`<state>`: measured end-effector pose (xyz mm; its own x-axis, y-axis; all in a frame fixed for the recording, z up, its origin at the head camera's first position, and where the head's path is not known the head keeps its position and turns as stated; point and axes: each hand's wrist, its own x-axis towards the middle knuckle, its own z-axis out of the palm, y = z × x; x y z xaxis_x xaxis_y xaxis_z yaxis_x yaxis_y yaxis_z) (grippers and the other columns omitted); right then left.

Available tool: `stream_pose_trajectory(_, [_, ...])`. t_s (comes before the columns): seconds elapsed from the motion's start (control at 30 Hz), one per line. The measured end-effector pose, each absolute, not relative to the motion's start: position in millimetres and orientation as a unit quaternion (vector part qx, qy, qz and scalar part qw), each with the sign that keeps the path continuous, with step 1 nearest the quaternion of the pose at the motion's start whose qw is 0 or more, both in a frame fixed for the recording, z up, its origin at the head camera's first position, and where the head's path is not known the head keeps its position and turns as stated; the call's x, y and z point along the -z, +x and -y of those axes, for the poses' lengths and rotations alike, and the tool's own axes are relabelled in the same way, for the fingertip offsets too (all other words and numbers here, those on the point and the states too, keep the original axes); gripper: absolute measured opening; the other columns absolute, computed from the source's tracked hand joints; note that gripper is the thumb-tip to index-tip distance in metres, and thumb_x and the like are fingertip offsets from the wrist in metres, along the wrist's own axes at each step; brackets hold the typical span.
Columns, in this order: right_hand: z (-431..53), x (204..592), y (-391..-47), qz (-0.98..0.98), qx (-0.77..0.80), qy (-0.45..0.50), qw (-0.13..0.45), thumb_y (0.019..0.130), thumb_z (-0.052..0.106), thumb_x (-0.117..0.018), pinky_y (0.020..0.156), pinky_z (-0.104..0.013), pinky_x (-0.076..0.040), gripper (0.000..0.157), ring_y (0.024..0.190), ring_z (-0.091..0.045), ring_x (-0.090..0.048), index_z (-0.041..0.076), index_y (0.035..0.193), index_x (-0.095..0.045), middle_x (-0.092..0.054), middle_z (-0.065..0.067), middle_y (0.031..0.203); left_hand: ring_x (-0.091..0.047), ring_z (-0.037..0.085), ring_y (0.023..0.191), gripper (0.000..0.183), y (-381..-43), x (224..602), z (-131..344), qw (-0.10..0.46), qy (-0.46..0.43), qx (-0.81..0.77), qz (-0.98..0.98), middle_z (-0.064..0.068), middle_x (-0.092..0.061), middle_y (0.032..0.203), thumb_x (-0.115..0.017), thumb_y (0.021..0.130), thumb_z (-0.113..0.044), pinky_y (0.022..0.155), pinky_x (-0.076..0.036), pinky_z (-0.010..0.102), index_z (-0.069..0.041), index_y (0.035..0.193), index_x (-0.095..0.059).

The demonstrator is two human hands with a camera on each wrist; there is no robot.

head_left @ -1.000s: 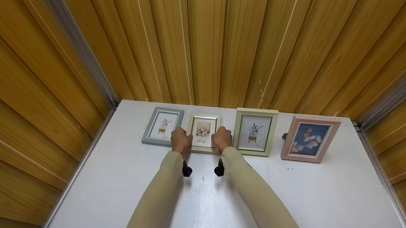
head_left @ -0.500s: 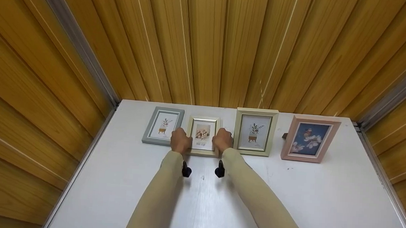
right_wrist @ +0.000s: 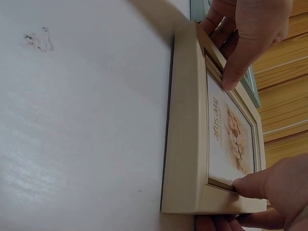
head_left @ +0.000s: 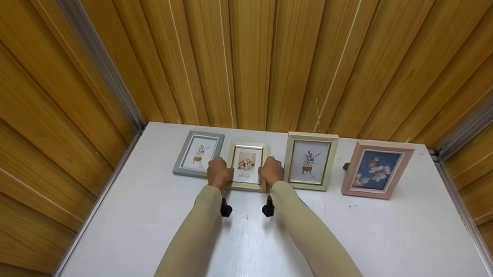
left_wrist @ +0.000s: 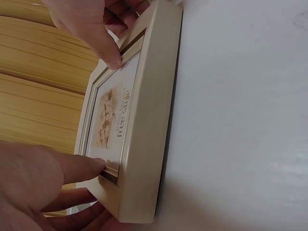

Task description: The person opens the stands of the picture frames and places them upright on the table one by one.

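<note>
A small cream picture frame (head_left: pixel 245 186) with a flower photo leans back on the white table, my hands gripping its two sides. My left hand (head_left: pixel 219 174) holds the left side. In the left wrist view its thumb lies on the frame front and the other fingers go behind. On the opposite side my right hand (head_left: pixel 271 171) pinches the frame the same way, thumb in front. The right wrist view shows the frame's lower edge on or just above the table. Fingers behind the frame are partly hidden.
A grey-blue picture frame (head_left: pixel 180 161) stands just left, close to my left hand. To the right are a larger cream-green frame (head_left: pixel 288 166) and a pink frame (head_left: pixel 351 171). Behind the white table (head_left: pixel 141 217) rises a wood-look panel wall (head_left: pixel 250 62).
The small cream frame has come slightly toward me, mostly in the first half second. Both hands keep their grip on it. The other frames have not moved.
</note>
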<state>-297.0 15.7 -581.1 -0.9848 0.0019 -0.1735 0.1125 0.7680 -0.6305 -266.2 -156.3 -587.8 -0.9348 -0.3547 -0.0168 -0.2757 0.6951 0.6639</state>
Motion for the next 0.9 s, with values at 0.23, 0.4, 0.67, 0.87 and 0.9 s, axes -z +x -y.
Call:
stream_pose_trajectory(0.23, [-16.9,580.2,-294.9,-0.934,0.345,0.035,0.085,0.096,0.008,-0.062,0.078,-0.047,-0.054,0.012,0.088,-0.029,-0.065,-0.002,0.093,-0.067,-0.072,-0.021,0.100,-0.057,0.023,0.070,0.017,-262.7,588.4,157.4,0.053,0.163,0.362,0.916,0.008,-0.062,0.077,-0.074,0.090,-0.009,0.059,-0.046,0.038,-0.002,0.077,-0.066])
stream_pose_trajectory(0.4, [-15.8,573.5,-294.8,-0.932,0.355,0.035,0.072,0.098,0.013,-0.063,0.088,-0.050,-0.053,0.019,0.102,-0.036,-0.065,-0.003,0.107,-0.067,-0.067,-0.022,0.107,-0.069,0.039,0.106,0.031,-260.7,578.0,157.2,0.087,0.165,0.379,0.906,0.024,-0.072,0.113,-0.075,0.091,-0.012,0.089,-0.057,0.050,0.007,0.115,-0.073])
stream_pose_trajectory(0.67, [-12.3,557.5,-296.1,-0.920,0.388,0.033,0.031,0.099,0.018,-0.067,0.097,-0.052,-0.050,0.037,0.117,-0.041,-0.060,-0.005,0.128,-0.063,-0.066,-0.024,0.119,-0.072,0.032,0.094,0.029,-259.4,557.3,156.3,0.146,0.174,0.413,0.882,0.019,-0.076,0.101,-0.077,0.091,-0.012,0.083,-0.058,0.047,0.004,0.115,-0.075])
stream_pose_trajectory(0.87, [-8.9,552.4,-296.3,-0.913,0.407,0.031,0.014,0.098,0.016,-0.068,0.099,-0.051,-0.050,0.039,0.118,-0.040,-0.062,-0.004,0.131,-0.062,-0.067,-0.023,0.121,-0.072,0.028,0.087,0.021,-255.7,548.0,156.9,0.162,0.172,0.430,0.871,0.016,-0.076,0.095,-0.076,0.091,-0.010,0.079,-0.058,0.045,0.002,0.108,-0.077])
stream_pose_trajectory(0.9, [-8.5,552.0,-296.3,-0.913,0.407,0.031,0.016,0.098,0.016,-0.068,0.099,-0.050,-0.050,0.040,0.118,-0.039,-0.062,-0.004,0.132,-0.061,-0.067,-0.023,0.122,-0.072,0.028,0.086,0.021,-254.6,547.0,157.3,0.164,0.172,0.432,0.870,0.015,-0.076,0.094,-0.077,0.091,-0.010,0.079,-0.058,0.045,0.002,0.108,-0.077])
